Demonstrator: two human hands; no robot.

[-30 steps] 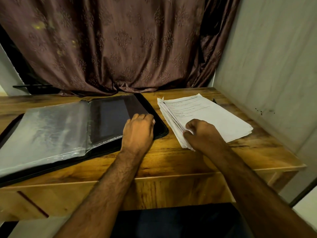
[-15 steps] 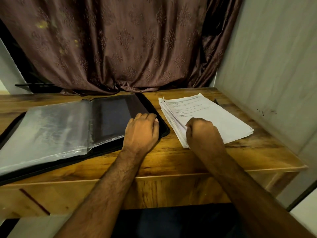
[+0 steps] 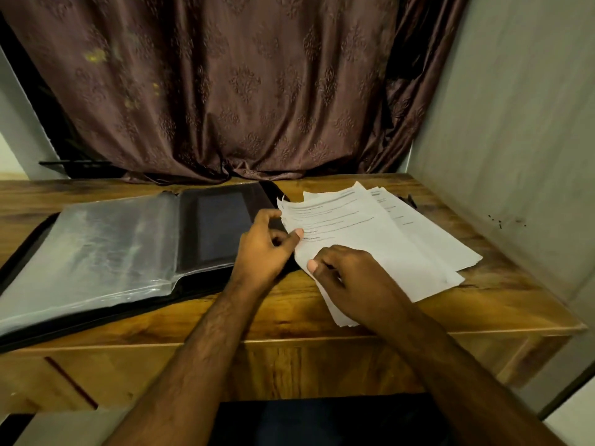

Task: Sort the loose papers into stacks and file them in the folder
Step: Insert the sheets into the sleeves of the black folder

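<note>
Head view has me over a wooden table [image 3: 289, 313] with the folder [image 3: 212, 230] lying open on its left half and the papers [image 3: 380, 239] in a loose, fanned pile on its right half, the pile's left edge just touching or overlapping the folder's right rim.

For the step in hand, which I judge to be peeling the top sheet or a thin bundle off the pile, I would keep the lift low and slow. Paper this thin drags its neighbours along, so I would slide the top sheet sideways first, break the cling, and only then raise it. I would also square the rest of the pile before going further, since it is skewed and one corner hangs near the table's front edge.

Folder: black cover, with a thick block of clear plastic sleeves [image 3: 93, 249] flopped to the left, glossy and slightly rumpled, leaving the dark inner panel bare on the right. The sleeves look slippery, so I would hold one open while feeding a sheet in.

Papers: white, printed with short lines of text too small to read, corners splayed in at least three layers.

My left hand [image 3: 267, 252] pinches the top sheet's left edge between thumb and curled fingers. My right hand [image 3: 351, 278] pinches the near left corner of the pile, thumb on top, fingers curled beneath.
</note>
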